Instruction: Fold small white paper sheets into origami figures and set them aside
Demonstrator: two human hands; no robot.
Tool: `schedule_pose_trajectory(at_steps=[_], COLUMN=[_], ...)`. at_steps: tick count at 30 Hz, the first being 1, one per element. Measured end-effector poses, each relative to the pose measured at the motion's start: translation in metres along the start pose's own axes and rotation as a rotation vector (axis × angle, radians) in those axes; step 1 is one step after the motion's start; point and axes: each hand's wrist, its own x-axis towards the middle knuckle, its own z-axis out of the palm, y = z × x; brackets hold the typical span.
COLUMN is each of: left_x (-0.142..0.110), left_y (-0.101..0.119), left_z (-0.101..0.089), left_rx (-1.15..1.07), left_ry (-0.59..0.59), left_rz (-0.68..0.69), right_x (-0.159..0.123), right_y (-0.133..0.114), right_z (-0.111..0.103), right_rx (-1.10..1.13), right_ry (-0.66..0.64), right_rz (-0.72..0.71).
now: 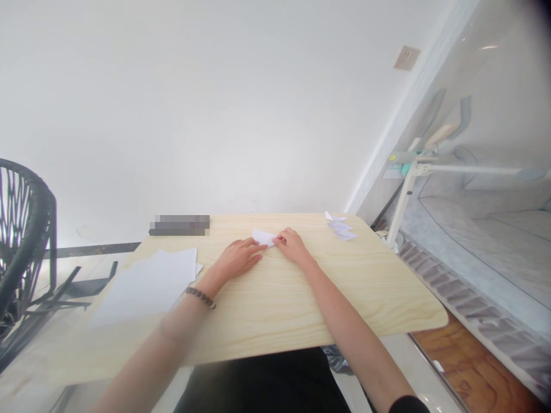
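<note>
A small folded piece of white paper [263,237] lies on the light wooden table, between my two hands. My left hand [241,256] rests on the tabletop with its fingers stretched out, the tips touching the paper's near left edge. At the paper's right end, my right hand [293,245] is closed, thumb and forefinger pinching it. Part of the paper is hidden beneath the fingers of both hands. Several folded white paper pieces [341,228] lie in a row at the table's far right.
A stack of white sheets [150,281] spreads over the left of the wooden table [267,310]. A blurred-out dark object [179,225] lies at the far left edge. A black woven chair [32,229] stands left; a white metal frame [404,201] and grey sofa [486,229] are right.
</note>
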Motion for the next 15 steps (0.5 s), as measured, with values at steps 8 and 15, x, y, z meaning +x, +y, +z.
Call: schedule_pose_trajectory(at_steps=[8,15], left_x=[0.0006,0.0009], left_y=[-0.0004,0.0018], left_z=[0.0004,-0.0009], left_rx=[-0.006,-0.014], left_ry=[-0.003,-0.004], left_rz=[0.036,0.027], right_x=[-0.0012,-0.0011], right_y=[-0.0036,-0.0029], right_z=[0.0020,0.0031], right_rx=[-0.101,-0.137], right_ry=[0.001,-0.012], right_rz=[0.046,0.069])
